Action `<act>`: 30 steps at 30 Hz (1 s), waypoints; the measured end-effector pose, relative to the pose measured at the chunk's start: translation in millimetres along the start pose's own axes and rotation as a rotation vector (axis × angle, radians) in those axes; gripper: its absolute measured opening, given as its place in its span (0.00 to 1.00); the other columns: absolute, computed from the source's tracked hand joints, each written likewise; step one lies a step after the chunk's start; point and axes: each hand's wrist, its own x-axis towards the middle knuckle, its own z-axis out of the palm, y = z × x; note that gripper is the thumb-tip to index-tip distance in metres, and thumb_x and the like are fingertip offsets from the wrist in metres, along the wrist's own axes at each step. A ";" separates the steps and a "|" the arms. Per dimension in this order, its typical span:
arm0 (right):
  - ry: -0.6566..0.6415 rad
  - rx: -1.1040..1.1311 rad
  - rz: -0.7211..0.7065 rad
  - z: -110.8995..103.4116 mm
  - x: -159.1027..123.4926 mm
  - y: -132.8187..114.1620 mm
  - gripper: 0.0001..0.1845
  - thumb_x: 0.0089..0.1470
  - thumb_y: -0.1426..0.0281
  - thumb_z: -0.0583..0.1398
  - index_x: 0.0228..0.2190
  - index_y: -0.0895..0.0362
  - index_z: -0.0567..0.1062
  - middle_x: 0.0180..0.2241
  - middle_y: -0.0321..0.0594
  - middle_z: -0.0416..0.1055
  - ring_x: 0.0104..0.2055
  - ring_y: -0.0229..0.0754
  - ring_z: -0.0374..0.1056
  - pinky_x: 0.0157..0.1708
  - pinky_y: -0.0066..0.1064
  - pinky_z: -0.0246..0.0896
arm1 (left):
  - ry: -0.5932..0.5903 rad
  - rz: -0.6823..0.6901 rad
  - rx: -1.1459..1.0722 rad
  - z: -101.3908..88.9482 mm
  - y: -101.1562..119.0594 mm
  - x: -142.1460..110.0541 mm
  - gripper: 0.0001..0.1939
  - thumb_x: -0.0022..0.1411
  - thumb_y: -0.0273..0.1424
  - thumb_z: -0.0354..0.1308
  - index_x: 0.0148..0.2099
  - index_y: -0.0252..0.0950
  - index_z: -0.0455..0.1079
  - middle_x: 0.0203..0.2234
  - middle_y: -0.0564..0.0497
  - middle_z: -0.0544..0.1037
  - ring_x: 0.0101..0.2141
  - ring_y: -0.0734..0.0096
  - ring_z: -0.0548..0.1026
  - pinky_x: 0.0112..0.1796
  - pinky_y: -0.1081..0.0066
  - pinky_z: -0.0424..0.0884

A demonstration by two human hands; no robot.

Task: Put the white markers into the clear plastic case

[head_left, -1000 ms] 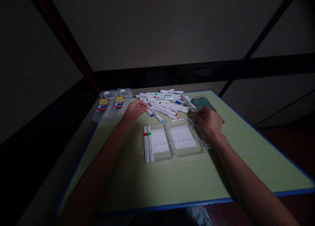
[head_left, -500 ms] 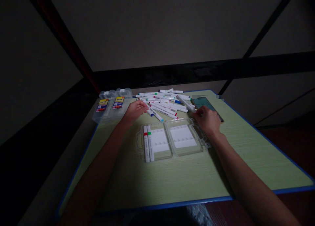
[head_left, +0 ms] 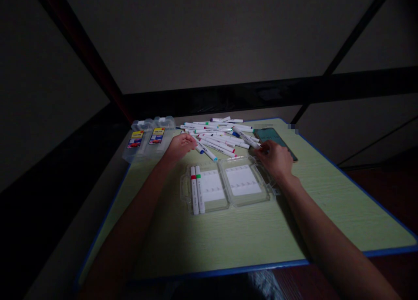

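My right hand (head_left: 276, 158) is curled, with thumb and finger closed on the near end of a pen (head_left: 243, 135), which points away from me and lies along the right side of the pile (head_left: 218, 146). My left hand (head_left: 180, 148) is half open at the left side of this pile, its fingers loosely bent; the tips are very near some pen ends, but whether they hold one, I cannot tell.

Nearer to me than the pile, the case (head_left: 226, 187) lies opened flat. In its left half, a red-banded pen (head_left: 194, 191) and a green-banded pen (head_left: 200, 191) lie side by side against the outer edge. So two pens are placed (this much I can count surely), and many are left outside in the pile. I judge it to be an early stage. Each half also shows a white card (head_left: 243, 180).

Farther out, two boxes (head_left: 160, 148) with labels stand at the left back of the table (head_left: 228, 243), and a phone (head_left: 274, 136) lies just beyond my right hand.
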 end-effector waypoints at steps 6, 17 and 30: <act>-0.009 -0.001 0.000 0.1 0.2 0.3 0.16 0.46 0.59 0.55 0.33 0.55 0.73 0.31 0.44 0.74 0.31 0.47 0.69 0.23 0.29 0.52 | -0.012 0.012 0.002 -0.6 -0.8 -0.2 0.03 0.46 0.27 0.56 0.26 0.34 0.65 0.21 0.52 0.72 0.24 0.77 0.68 0.26 0.75 0.62; -0.047 -0.027 0.002 -2.7 -0.2 -2.2 0.17 0.47 0.57 0.53 0.28 0.56 0.75 0.27 0.46 0.74 0.30 0.49 0.69 0.22 0.30 0.52 | -0.008 0.010 0.012 -1.2 -1.4 -0.7 0.04 0.46 0.28 0.57 0.25 0.34 0.64 0.20 0.53 0.71 0.22 0.78 0.66 0.24 0.75 0.61; -0.060 -0.033 0.015 -2.0 -1.0 -2.9 0.22 0.50 0.53 0.51 0.26 0.57 0.74 0.26 0.47 0.73 0.29 0.50 0.69 0.22 0.30 0.51 | -0.016 0.008 0.019 -2.2 -3.2 -0.2 0.04 0.46 0.28 0.57 0.26 0.34 0.65 0.20 0.53 0.71 0.22 0.78 0.67 0.26 0.75 0.62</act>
